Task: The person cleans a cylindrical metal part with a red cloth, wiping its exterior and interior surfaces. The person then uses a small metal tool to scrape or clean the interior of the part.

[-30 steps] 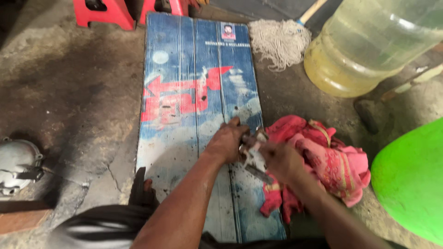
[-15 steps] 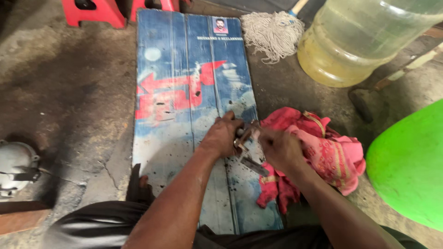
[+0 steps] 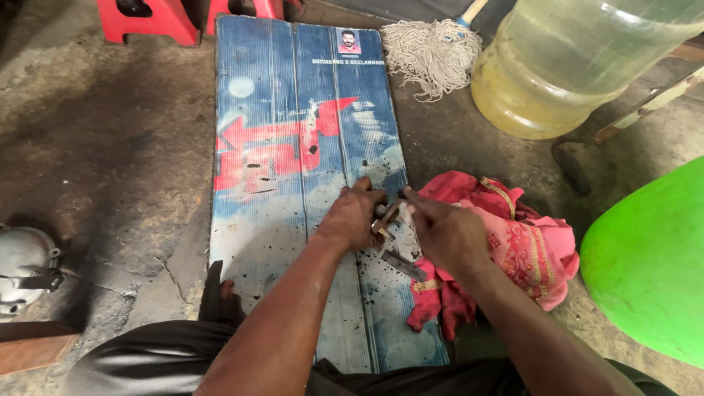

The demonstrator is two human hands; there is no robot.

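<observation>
Small greasy metal part (image 3: 389,220) sits betw. both hands, just left of crumpled red-pink rag (image 3: 513,242). Left hand (image 3: 354,214) grips it. Right hand (image 3: 444,233) pinches its other end, fingers closed.

A single head-worn camera looked steeply down and forward from close above, over both forearms to the fingers (image 3: 411,196) at mid-frame. Beyond the fingertips a blue board (image 3: 293,110) ran away from the viewer; a red cloth (image 3: 528,242) lay right of them.
</observation>
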